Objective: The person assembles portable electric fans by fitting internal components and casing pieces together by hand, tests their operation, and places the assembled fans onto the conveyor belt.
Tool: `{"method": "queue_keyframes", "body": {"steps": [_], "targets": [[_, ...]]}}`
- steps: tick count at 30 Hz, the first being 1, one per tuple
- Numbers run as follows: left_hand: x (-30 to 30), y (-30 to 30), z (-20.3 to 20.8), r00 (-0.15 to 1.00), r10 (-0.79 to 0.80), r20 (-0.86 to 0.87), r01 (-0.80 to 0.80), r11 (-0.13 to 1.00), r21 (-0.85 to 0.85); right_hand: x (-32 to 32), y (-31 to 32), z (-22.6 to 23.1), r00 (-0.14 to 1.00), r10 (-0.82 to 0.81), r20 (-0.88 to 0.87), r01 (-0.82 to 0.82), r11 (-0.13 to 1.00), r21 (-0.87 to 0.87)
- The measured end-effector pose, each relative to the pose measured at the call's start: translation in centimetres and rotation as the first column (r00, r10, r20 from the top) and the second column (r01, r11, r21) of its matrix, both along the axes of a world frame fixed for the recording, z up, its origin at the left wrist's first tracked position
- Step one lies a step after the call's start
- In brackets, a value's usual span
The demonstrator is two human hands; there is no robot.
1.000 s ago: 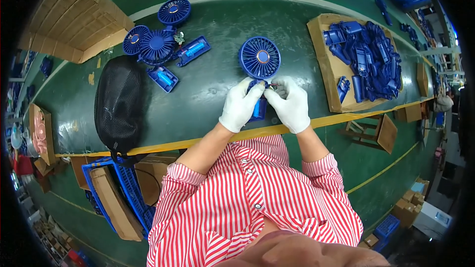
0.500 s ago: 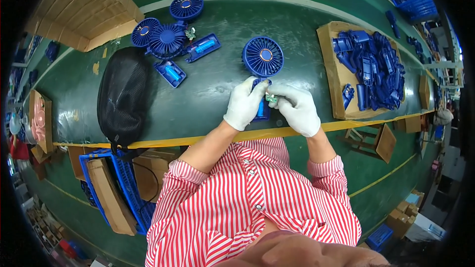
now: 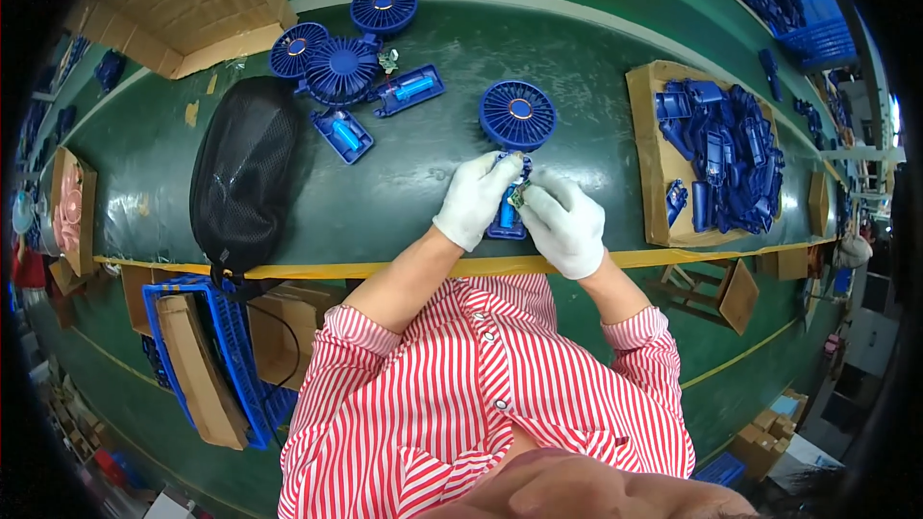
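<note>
On the green table (image 3: 404,207), near the middle of its yellow-taped near edge, was a round blue plastic fan (image 3: 518,115) with an open handle (image 3: 507,234). The fingers of the white-gloved left hand (image 3: 473,197) gripped the handle's top; by the light-blue cylindrical battery (image 3: 507,212), those of the white-gloved right hand (image 3: 567,223) pinched a small green circuit board (image 3: 516,196), which a loose pinch could have let slip, while a sharp pull could have strained any hidden wiring.

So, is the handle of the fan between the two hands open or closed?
Open: the light-blue battery lies uncovered inside the handle, between the left hand and right hand.
</note>
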State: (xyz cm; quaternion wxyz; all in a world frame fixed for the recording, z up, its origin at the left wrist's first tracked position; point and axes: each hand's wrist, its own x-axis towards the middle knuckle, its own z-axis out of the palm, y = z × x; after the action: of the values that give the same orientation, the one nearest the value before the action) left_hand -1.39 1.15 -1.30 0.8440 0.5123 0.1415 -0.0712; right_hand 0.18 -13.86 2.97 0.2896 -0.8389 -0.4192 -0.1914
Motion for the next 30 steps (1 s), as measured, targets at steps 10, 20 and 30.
{"method": "queue_keyframes", "body": {"steps": [10, 20, 30], "targets": [[0.1, 0.7, -0.6, 0.993, -0.118, -0.01, 0.117, 0.991, -0.065, -0.5, 0.2, -0.6, 0.984, -0.041, -0.176, 0.046, 0.999, 0.026], [0.2, 1.1, 1.0, 0.983, -0.175, -0.057, 0.164, 0.975, -0.152, 2.5, -0.9, -1.1, 0.814, 0.029, -0.58, 0.108, 0.974, 0.2], [0.3, 0.9, 1.1, 0.983, -0.181, -0.041, 0.169, 0.964, -0.204, 2.5, -0.9, -0.3, 0.615, -0.016, -0.789, 0.153, 0.983, 0.1]]}}
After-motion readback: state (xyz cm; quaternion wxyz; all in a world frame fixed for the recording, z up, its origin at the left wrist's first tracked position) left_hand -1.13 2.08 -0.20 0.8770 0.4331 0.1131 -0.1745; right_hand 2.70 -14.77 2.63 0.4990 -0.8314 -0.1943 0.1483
